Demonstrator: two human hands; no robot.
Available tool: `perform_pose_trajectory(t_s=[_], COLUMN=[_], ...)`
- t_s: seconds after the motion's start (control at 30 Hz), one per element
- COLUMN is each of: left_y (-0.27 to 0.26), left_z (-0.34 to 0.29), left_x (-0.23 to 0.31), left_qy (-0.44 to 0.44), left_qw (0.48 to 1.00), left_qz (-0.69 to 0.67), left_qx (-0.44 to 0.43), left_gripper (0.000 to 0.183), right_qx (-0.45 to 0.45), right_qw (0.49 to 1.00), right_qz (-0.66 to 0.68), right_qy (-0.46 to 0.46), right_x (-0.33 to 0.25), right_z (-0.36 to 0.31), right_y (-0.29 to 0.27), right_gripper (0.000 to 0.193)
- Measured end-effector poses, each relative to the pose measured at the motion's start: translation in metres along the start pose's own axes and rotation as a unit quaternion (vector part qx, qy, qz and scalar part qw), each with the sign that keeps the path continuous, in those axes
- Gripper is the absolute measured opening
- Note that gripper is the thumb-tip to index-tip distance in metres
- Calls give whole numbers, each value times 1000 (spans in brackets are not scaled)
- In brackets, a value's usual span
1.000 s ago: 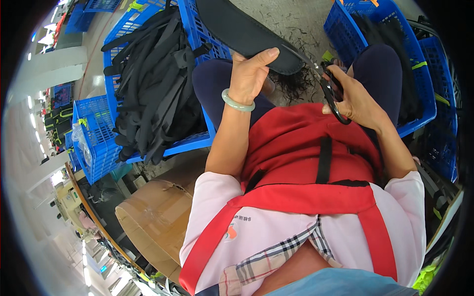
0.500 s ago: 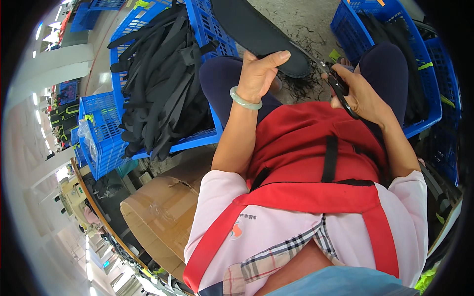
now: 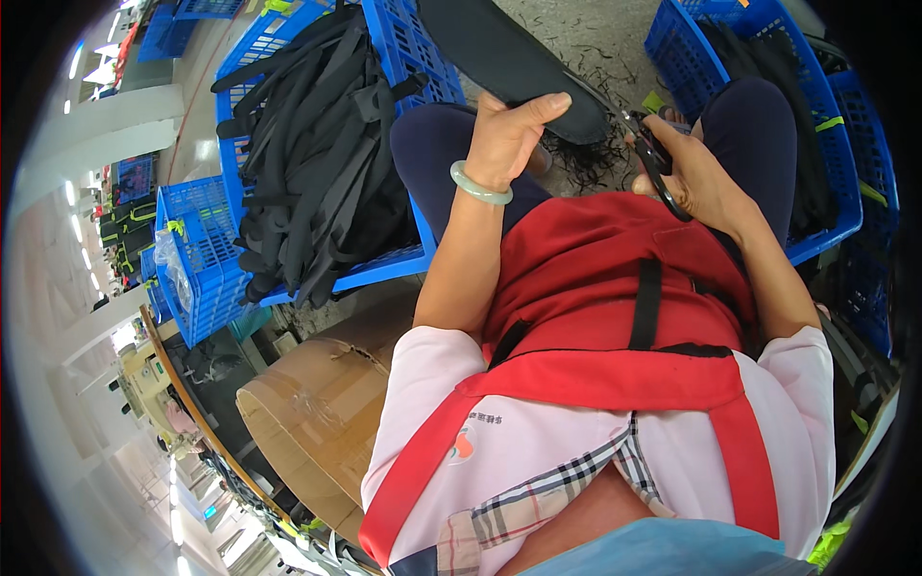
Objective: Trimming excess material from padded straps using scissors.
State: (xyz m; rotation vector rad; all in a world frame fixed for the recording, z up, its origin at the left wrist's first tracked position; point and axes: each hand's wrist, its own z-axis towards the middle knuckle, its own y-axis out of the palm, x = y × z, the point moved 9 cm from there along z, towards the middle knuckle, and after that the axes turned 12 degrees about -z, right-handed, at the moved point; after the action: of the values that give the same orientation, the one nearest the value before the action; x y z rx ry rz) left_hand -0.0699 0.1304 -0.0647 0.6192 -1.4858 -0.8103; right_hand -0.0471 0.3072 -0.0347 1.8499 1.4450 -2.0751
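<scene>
Between thumb and fingers, my left hand (image 3: pixel 507 139) grips a long black padded strip (image 3: pixel 499 53) with a rounded near end. The strip slants away from me toward the far left, above the floor between my knees. Its far end runs out of the picture. My right hand (image 3: pixel 706 178) is closed around the black handles of a pair of scissors (image 3: pixel 657 165). The scissor blades lie along the strip's right edge, near its rounded end. Whether they are parted is too small to tell.
At my left stands a blue crate (image 3: pixel 384 274) heaped with black strips (image 3: pixel 307 182). Another blue crate (image 3: pixel 826 245) holding black pieces is by my right knee. Black scraps (image 3: pixel 586 168) litter the floor ahead. A cardboard box (image 3: pixel 307 422) sits at my left side.
The black strip and my left hand have shifted slightly to the right. My right hand stays nearly in place with the scissors at the strip's edge.
</scene>
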Motion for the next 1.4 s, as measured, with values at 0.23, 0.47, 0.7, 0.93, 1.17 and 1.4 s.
perform_pose_trajectory(t_s=[0.23, 0.47, 0.7, 0.93, 1.17, 1.4], left_y=[1, 6, 4, -9, -12, 0], left_z=[0, -1, 0, 3, 4, 4], left_x=[-2, -2, 0, 5, 8, 0], left_qy=[9, 15, 24, -3, 40, 23], left_qw=[996, 999, 999, 994, 995, 998], left_qz=[-77, 32, -5, -79, -48, -27], left_qx=[51, 24, 42, 76, 79, 44], left_gripper=[17, 20, 15, 14, 17, 17], right_qx=[-24, 21, 8, 15, -43, -56], right_qw=[996, 999, 999, 997, 994, 994], right_qz=[-54, -12, -32, -73, -101, -92], right_qy=[61, -25, 12, -19, -5, 6], right_x=[20, 1, 9, 12, 7, 1], right_z=[4, 14, 19, 18, 15, 19], right_y=[3, 5, 8, 6, 5, 7], right_gripper=[56, 57, 57, 67, 75, 69])
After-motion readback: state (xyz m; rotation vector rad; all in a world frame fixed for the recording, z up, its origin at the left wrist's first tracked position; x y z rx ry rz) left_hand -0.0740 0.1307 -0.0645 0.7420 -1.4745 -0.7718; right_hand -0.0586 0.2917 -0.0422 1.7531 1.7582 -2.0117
